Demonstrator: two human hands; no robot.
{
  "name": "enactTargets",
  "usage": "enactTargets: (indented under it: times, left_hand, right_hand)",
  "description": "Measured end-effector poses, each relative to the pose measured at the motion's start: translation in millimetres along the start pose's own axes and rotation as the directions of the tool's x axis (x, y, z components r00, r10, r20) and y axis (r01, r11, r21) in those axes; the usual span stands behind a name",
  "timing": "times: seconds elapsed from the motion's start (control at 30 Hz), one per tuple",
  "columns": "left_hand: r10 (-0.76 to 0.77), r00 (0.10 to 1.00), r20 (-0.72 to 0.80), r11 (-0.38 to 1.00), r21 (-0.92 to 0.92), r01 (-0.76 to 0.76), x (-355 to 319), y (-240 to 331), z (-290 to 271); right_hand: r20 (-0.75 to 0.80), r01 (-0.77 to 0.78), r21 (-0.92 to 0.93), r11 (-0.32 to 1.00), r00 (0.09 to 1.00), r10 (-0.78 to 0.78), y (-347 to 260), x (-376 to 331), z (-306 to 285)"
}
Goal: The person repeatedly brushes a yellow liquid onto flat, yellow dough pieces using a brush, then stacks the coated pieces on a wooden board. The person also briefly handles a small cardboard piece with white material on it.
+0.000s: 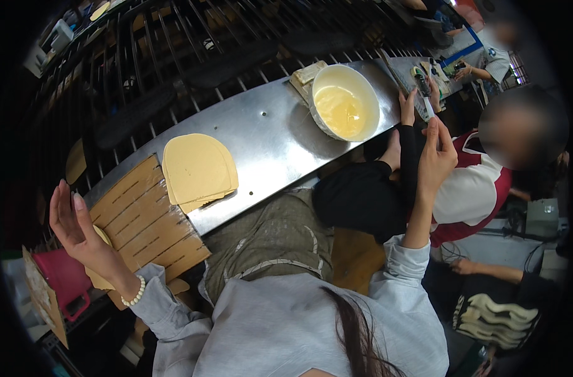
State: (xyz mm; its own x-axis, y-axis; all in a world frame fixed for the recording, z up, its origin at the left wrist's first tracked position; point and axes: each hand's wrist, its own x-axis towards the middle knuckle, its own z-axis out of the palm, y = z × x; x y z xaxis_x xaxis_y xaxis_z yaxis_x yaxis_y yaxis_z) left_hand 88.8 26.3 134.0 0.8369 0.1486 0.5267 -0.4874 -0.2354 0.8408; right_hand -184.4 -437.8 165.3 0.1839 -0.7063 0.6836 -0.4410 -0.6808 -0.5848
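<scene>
My right hand is raised at the right of the bench, its fingers closed round the white handle of a slim brush. The brush's dark upper end overlaps a co-worker's hand area, so its tip is hard to make out. My left hand, with a beaded bracelet at the wrist, is held up at the far left, fingers stretched out and holding nothing. Below and beside it lies a ridged cardboard sheet. A stack of pale yellow rounded sheets rests on the metal bench, partly over the cardboard.
A white bowl of yellowish liquid stands on the metal bench. Dark metal bars run behind it. A co-worker sits close at the right. A pink container stands at the lower left.
</scene>
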Motion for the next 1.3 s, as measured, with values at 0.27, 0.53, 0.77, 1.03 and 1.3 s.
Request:
enactTargets:
  times: [0.27,0.53,0.77,1.03,1.3]
  left_hand:
    - [-0.027,0.999,0.028,0.999,0.037,0.026,-12,-6,-1]
    - [-0.225,0.928,0.296,0.966,-0.059,0.253,-82,-25,17]
    - [-0.230,0.819,0.526,0.933,-0.120,0.339,-125,-29,40]
    - [-0.263,0.801,0.538,0.953,0.016,0.302,-131,-45,62]
    - [-0.296,0.813,0.502,0.942,0.013,0.334,-128,-40,62]
  right_hand:
    - [0.137,-0.082,-0.141,0.987,0.985,0.102,-20,10,5]
    - [0.642,-0.022,0.437,0.899,0.708,-0.294,-86,-58,47]
    - [0.545,0.545,0.479,0.689,0.431,-0.719,-160,-113,125]
    - [0.576,0.523,0.540,0.659,0.341,-0.742,-146,-116,136]
    - [0.470,0.650,0.520,0.555,0.325,-0.821,-171,-107,182]
